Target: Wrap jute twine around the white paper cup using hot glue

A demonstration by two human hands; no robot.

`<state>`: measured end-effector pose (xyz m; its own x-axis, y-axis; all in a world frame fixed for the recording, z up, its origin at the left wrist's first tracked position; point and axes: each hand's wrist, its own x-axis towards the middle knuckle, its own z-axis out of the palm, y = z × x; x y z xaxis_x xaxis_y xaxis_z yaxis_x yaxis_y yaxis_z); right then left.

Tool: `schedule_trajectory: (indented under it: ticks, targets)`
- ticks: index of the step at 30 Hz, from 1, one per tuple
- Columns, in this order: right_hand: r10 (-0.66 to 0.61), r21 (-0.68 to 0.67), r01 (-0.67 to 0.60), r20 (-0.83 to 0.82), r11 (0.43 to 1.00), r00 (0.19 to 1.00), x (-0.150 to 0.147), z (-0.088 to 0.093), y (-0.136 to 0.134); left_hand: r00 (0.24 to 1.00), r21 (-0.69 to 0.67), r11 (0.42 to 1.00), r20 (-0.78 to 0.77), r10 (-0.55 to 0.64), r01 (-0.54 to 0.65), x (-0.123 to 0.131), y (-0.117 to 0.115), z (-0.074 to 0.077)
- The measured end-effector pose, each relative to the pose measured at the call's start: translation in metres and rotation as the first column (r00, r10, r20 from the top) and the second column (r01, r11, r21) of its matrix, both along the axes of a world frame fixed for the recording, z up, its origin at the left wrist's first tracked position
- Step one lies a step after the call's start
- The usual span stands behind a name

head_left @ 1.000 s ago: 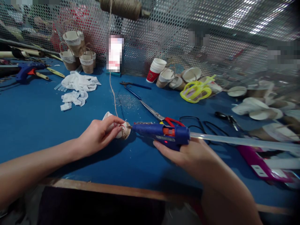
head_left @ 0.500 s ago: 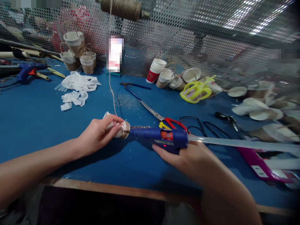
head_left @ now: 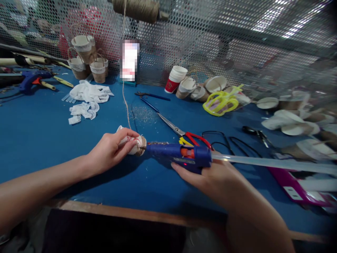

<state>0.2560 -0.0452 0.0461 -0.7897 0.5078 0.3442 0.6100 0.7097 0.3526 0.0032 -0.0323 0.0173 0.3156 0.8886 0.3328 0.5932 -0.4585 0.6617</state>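
Note:
My left hand (head_left: 113,147) is closed around a small white paper cup (head_left: 133,149), tipped on its side, with brown twine wound about the end facing right. A strand of twine (head_left: 126,105) runs from this cup up to a spool (head_left: 137,10) overhead. In my right hand (head_left: 210,179) is a blue hot glue gun (head_left: 168,153), its red light lit and a long clear glue stick (head_left: 258,161) sticking out behind. The gun's nozzle points left at the twine-wrapped end, touching it or very close. My right fingers are mostly hidden behind the gun.
Scissors (head_left: 181,132) and blue-handled pliers (head_left: 152,96) lie beyond the gun. White lace (head_left: 89,92) and twine-covered baskets (head_left: 83,45) sit at back left. Stacked paper cups (head_left: 176,79) and yellow ribbon (head_left: 220,103) stand before the mesh panel. A second glue gun (head_left: 33,80) lies far left.

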Motion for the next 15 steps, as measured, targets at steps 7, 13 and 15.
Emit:
schedule_trajectory:
  ticks: [7, 13, 15]
  targets:
    - [0.046, 0.130, -0.052, 0.044, 0.990, 0.998, -0.0057, 0.0039, -0.0016, 1.000, -0.003, 1.000, -0.007, 0.009, -0.009, -0.0014, 0.0009, -0.0021]
    - [0.055, 0.163, -0.073, 0.113, 0.984, 0.992, -0.0038, 0.0046, -0.0011, 1.000, -0.036, 0.999, 0.012, 0.009, -0.009, -0.0002, 0.0005, -0.0002]
    - [0.052, 0.163, -0.072, 0.123, 0.984, 0.991, -0.0031, 0.0033, -0.0015, 1.000, -0.043, 0.999, 0.001, 0.018, -0.018, -0.0002, 0.0008, -0.0002]
